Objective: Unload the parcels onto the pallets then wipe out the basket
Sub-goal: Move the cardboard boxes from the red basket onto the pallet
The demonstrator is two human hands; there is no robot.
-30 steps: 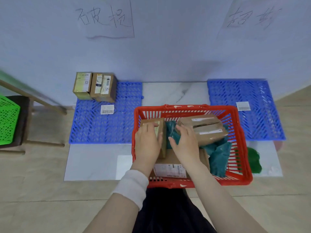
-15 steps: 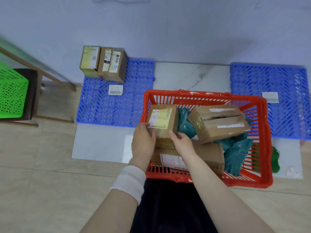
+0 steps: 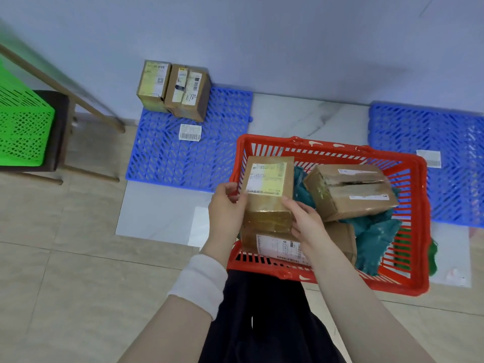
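Observation:
A red plastic basket (image 3: pixel 416 216) sits on the floor in front of me. I hold a small brown parcel (image 3: pixel 269 189) with a white and yellow label above its left end, my left hand (image 3: pixel 226 209) on its left side and my right hand (image 3: pixel 305 221) on its right. Inside the basket a larger torn parcel (image 3: pixel 351 192) lies tilted at the right, another labelled parcel (image 3: pixel 277 247) lies at the front, and a teal cloth (image 3: pixel 374 237) is bunched under them. Two parcels (image 3: pixel 174 89) stand on the back corner of the left blue pallet (image 3: pixel 167 158). The right blue pallet (image 3: pixel 419 132) carries only a label.
A green crate (image 3: pixel 22 127) rests on a dark stool with wooden legs at the far left. White marble tiles (image 3: pixel 157 210) lie under the pallets against the pale wall. A green object (image 3: pixel 433 255) lies right of the basket. A loose barcode label (image 3: pixel 190 132) lies on the left pallet.
Both hands have lifted the small parcel up out of the basket's left end and turned its label face up. The view has tilted down and shifted left.

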